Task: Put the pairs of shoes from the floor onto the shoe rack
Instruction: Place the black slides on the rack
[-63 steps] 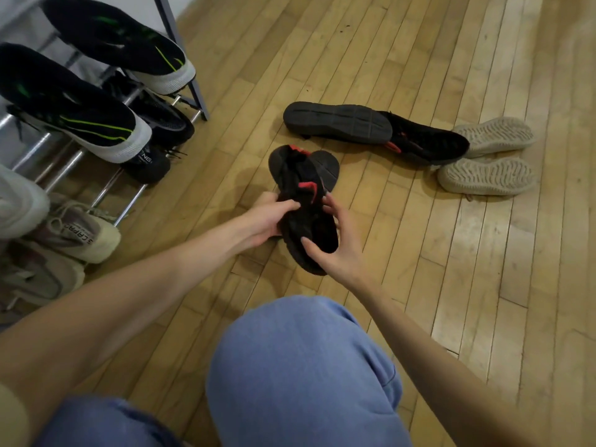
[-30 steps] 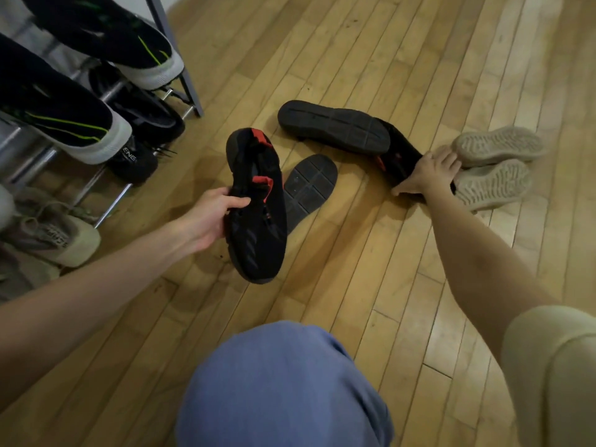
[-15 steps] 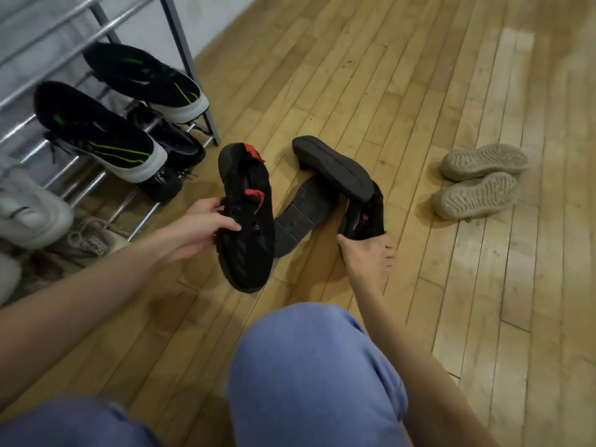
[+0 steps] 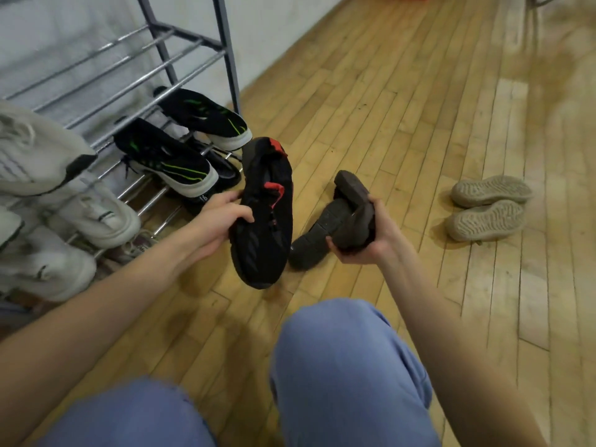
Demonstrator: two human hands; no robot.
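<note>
You had a black shoe (image 4: 263, 217) gripped in your left hand (image 4: 222, 217), fingers curled round its side, upper facing you, red tabs showing, held off the floor just beside the rack (image 4: 193, 67). Your right hand (image 4: 371, 235) was clenched round the heel end of the second black shoe (image 4: 353, 206), sole up, toe pointing away. A loose dark sole-shaped piece (image 4: 317, 235), an insole by the look of it, lay on the floor between the two, and that was the first trap: with both hands full, you could have racked the pair and left it behind. The right grip looked shallow, on one end only, so the shoe could have swung or slipped on the lift. The lower tiers were crowded, with green-striped shoes (image 4: 174, 159) and white shoes (image 4: 80, 217) already resting on the bars; a hasty push in there could have knocked one off the rails. The upper bars looked free, the safer landing, though a shoe set across too few rods might have tipped through. The beige pair (image 4: 488, 206) lay soles up, well apart on your right, not yet touched.
</note>
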